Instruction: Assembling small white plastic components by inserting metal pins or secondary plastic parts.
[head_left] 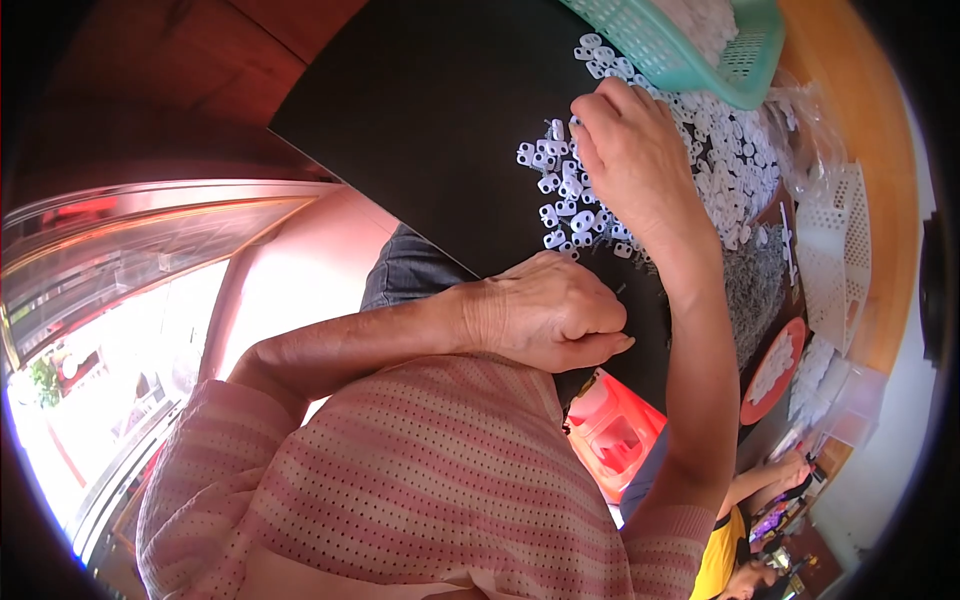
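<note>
- The right hand [632,150] is laid over a scattered heap of small white plastic ring-shaped parts [572,195], fingers curled down into them; whether anything is actually pinched in that grip can't be told.
- The left hand [545,312] is rested at the near edge of the flat black mat [440,110], closed into a loose fist with the thumb pressed against the fingers; what's inside, if anything, is hidden.
- The white parts are spread across the mat's far right portion, on the wooden tabletop [850,90].
- A teal plastic mesh basket [690,55] is seen just beyond the right hand, touching the pile.
- A round orange dish holding more white pieces [772,372] is placed further right.
- A pink-striped sleeve [420,470] fills the foreground.
</note>
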